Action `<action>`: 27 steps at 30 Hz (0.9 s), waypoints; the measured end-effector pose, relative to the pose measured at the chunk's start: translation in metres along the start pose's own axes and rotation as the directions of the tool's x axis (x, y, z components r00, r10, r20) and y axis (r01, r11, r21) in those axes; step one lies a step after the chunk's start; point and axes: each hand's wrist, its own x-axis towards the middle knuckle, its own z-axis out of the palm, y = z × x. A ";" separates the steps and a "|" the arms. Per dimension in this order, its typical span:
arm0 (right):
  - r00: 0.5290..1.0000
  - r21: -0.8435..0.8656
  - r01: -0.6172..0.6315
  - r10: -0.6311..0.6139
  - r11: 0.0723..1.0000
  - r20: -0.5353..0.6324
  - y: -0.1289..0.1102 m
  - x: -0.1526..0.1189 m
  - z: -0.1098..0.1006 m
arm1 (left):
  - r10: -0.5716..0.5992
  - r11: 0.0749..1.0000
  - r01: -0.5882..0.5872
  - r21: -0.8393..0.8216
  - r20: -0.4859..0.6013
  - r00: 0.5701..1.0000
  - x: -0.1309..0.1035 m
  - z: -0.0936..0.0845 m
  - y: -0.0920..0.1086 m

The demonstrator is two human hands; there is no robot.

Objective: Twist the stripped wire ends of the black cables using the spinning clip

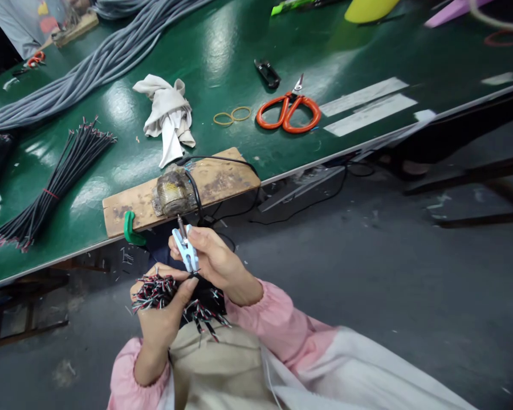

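My left hand (pixel 160 319) is closed around a thick bundle of thin black cables (pixel 154 293). Their stripped ends show red, white and black wire tips. More loose wire ends (pixel 207 316) spread out beside the thumb, over my lap. My right hand (pixel 218 262) grips a light-blue clip (pixel 187 250) that looks like a clothes peg, with a thin metal tip pointing toward the table. The clip's lower end almost meets my left thumb, near a dark cable end. Whether it pinches that cable, I cannot tell.
A wooden board (pixel 226 176) with a taped block (pixel 173 191) and green clamp (pixel 132 228) sits at the green table's edge. Beyond lie orange-handled scissors (pixel 288 111), black snips (pixel 267 74), rubber bands (pixel 232 116), a cloth (pixel 169 111), a tied cable bundle (pixel 53 191) and grey cables (pixel 89 71).
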 end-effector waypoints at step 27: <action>0.755 -0.514 0.651 -0.406 0.558 0.515 0.001 -0.072 -0.004 | -0.307 0.907 0.332 -0.260 0.133 0.942 -0.015 -0.010 0.000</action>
